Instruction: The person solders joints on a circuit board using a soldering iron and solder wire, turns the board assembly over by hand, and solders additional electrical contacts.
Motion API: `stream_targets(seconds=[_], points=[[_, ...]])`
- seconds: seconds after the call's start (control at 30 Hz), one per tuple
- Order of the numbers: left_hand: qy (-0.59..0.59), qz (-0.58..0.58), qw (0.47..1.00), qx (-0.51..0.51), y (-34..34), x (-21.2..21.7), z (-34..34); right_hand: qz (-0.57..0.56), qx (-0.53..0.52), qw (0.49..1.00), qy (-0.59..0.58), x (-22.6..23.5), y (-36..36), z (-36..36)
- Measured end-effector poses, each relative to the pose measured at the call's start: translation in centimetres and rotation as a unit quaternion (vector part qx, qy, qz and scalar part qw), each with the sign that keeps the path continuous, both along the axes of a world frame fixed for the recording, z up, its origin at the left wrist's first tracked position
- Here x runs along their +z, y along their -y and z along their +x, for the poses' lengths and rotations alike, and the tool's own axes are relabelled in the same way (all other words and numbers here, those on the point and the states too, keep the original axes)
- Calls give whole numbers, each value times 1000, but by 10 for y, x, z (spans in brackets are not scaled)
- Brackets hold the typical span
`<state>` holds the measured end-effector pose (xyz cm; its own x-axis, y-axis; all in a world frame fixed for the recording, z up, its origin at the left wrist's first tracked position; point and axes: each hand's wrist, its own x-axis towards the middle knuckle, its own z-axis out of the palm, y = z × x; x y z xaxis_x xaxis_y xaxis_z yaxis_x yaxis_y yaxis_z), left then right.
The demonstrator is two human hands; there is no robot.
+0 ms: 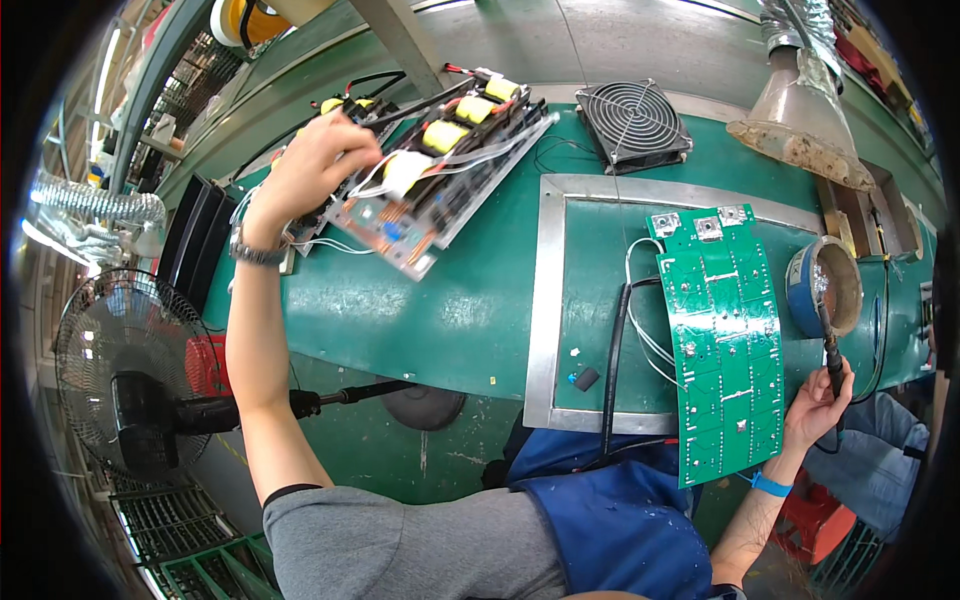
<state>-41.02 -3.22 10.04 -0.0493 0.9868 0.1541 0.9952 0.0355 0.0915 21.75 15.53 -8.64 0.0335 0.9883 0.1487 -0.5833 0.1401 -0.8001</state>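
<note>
Reaching to 11 o'clock, left hand (pixel 312 160) pinched wires on assembly (pixel 430 165). Right hand (pixel 822 400) at 4 o'clock clenched soldering iron (pixel 832 362) beside green board (pixel 725 340). Judged board light, stiff, fragile; best held by bare edges, off solder joints.

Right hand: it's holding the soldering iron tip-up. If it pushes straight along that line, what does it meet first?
Likely the blue-rimmed round pot: the soldering iron in the right hand already points into it. Depth is hard to judge; the tip may already touch.
</note>
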Motion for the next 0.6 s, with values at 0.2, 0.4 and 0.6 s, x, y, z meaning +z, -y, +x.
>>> stream_targets(seconds=[0.2,0.4,0.6], points=[[6,-115,990,77,89,-23,4,-10,6,1000,4,3,2,0],[-62,100,983,141,87,-41,74,-21,12,1000,-13,7,6,-2],[200,68,960,-184,3,-72,229,-11,24,999,-30,12,4,-9]])
